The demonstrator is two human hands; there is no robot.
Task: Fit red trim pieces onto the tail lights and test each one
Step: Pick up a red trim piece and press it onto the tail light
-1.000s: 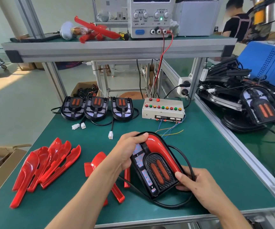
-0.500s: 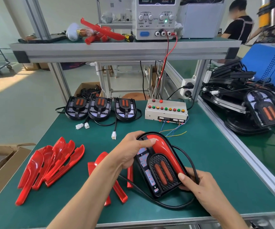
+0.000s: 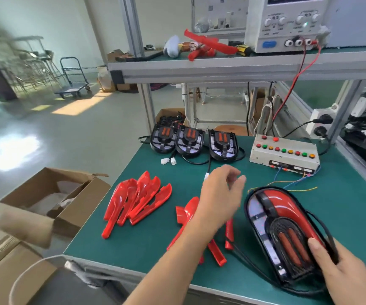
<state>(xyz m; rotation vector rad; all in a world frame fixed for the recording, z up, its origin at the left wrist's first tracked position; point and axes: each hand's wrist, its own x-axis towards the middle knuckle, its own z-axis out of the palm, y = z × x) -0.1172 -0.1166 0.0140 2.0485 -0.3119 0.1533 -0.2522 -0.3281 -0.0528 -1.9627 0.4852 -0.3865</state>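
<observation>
At far left an open cardboard box (image 3: 45, 201) sits beside the green table (image 3: 342, 208). On the table's left lies a fan of red trim pieces (image 3: 137, 200), with three untrimmed tail lights (image 3: 192, 143) in a row at the far edge. The left hand (image 3: 220, 190) hovers over a second trim cluster (image 3: 216, 236), fingers loosely curled, holding nothing. Far right of it stands the button test box (image 3: 284, 154). At near right the right hand (image 3: 340, 271) grips the tail light (image 3: 283, 232), thumb across its face, red trim on its right side.
</observation>
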